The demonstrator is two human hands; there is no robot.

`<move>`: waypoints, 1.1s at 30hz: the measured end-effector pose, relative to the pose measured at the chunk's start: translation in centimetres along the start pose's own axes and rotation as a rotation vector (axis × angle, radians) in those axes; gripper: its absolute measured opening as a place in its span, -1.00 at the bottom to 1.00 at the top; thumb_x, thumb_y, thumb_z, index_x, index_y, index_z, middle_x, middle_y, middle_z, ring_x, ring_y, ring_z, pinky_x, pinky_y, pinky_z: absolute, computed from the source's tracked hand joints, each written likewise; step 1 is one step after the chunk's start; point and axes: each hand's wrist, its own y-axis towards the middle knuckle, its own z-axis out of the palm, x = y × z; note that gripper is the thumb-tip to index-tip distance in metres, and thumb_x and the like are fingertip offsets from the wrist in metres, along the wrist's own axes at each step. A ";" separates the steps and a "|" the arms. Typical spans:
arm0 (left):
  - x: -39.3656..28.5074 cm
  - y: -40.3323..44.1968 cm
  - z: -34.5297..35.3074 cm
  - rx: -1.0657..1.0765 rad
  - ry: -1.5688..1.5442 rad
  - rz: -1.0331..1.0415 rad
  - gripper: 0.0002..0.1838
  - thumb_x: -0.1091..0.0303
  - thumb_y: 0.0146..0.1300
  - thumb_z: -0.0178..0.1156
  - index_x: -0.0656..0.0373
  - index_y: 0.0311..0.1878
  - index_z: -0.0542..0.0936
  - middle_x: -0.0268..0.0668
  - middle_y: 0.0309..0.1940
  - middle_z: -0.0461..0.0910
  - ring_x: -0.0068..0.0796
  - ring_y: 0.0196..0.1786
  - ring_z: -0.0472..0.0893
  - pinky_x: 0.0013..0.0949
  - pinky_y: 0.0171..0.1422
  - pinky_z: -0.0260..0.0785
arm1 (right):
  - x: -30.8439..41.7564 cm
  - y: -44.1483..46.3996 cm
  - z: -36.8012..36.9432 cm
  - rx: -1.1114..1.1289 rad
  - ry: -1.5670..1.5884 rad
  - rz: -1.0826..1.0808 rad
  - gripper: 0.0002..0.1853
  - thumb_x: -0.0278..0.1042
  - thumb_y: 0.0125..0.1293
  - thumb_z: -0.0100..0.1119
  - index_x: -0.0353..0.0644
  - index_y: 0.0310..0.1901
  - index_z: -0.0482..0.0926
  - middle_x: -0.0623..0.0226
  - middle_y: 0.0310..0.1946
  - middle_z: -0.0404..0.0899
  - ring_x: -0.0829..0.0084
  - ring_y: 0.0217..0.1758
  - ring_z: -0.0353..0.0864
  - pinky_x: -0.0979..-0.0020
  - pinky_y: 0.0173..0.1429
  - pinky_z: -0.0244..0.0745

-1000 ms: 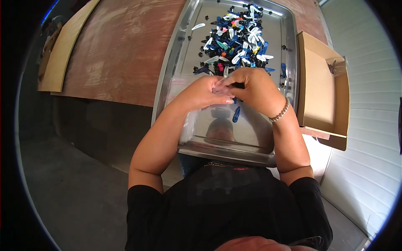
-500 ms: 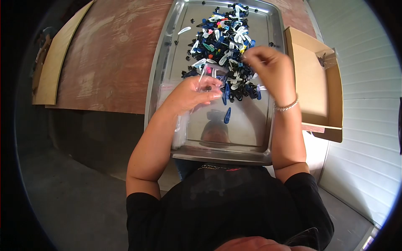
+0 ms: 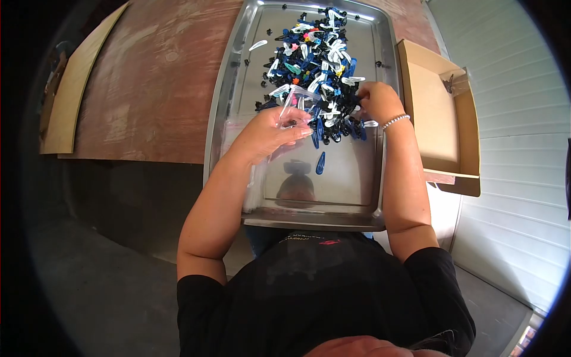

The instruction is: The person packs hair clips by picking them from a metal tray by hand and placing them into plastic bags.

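Note:
A heap of hair clips (image 3: pixel 324 68) in black, blue and white, with a few coloured ones, fills the far and middle part of a metal tray (image 3: pixel 250 77). My left hand (image 3: pixel 279 131) is closed on a clear plastic bag (image 3: pixel 294 98), held over the near left edge of the heap. At the heap's right side, my right hand (image 3: pixel 380 101) has its fingertips bent in among the clips; whether they pinch a clip is hidden. One blue hair clip (image 3: pixel 320 163) lies apart on the bare metal, nearer to me.
More clear plastic bags (image 3: pixel 256 187) lie along the tray's near left side. An open cardboard box (image 3: pixel 434 113) stands right of the tray, with a small dark item inside. A brown wooden table (image 3: pixel 160 77) extends left, with a light board (image 3: pixel 83 83) at its edge.
My right hand has lowered from above the heap into the clips at its right side. My left hand keeps the bag in nearly the same place. The whole view has shifted slightly.

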 end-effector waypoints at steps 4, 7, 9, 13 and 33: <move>-0.2 -0.1 -0.2 -0.001 0.087 0.007 -0.63 0.30 0.21 0.26 0.23 0.05 0.52 -0.34 -0.14 0.60 -0.64 -0.10 0.57 -0.53 -0.09 0.39 | 0.8 -0.8 -0.4 -0.046 -0.144 -0.003 -0.87 -0.54 -0.05 0.18 -0.26 -0.39 0.59 0.10 -0.45 0.61 0.11 -0.27 0.61 0.25 -0.17 0.49; -0.4 -0.2 -0.2 -0.002 0.093 0.004 -0.63 0.29 0.21 0.27 0.22 0.04 0.53 -0.36 -0.15 0.60 -0.67 -0.13 0.56 -0.54 -0.11 0.38 | 0.2 -0.8 0.0 -0.095 -0.105 -0.030 -0.91 -0.53 -0.06 0.18 -0.28 -0.43 0.56 0.10 -0.48 0.60 0.11 -0.31 0.61 0.24 -0.20 0.48; -0.3 -0.3 -0.3 -0.011 0.105 0.013 -0.63 0.28 0.21 0.28 0.22 0.05 0.53 -0.37 -0.16 0.59 -0.68 -0.15 0.55 -0.54 -0.11 0.38 | 0.0 -1.0 -0.4 -0.067 -0.083 -0.001 -0.89 -0.53 -0.05 0.18 -0.27 -0.42 0.58 0.08 -0.47 0.60 0.10 -0.32 0.61 0.25 -0.21 0.48; -0.6 -0.4 -0.5 -0.007 0.127 0.037 -0.61 0.27 0.20 0.28 0.21 0.06 0.52 -0.39 -0.19 0.58 -0.70 -0.17 0.52 -0.56 -0.14 0.37 | -0.1 -2.0 -2.4 -0.108 -0.096 -0.022 -0.86 -0.54 -0.04 0.18 -0.30 -0.36 0.60 0.11 -0.50 0.60 0.24 -0.42 0.61 0.35 -0.28 0.48; -0.3 -0.3 -0.4 0.033 0.088 0.029 -0.59 0.32 0.16 0.30 0.20 0.07 0.52 -0.32 -0.15 0.56 -0.64 -0.13 0.52 -0.55 -0.10 0.37 | 4.9 -5.2 -6.3 -0.043 0.509 -0.238 -0.91 -0.57 0.15 0.25 -0.22 -0.33 0.54 0.55 -0.54 0.47 0.76 -0.47 0.35 0.63 -0.43 0.25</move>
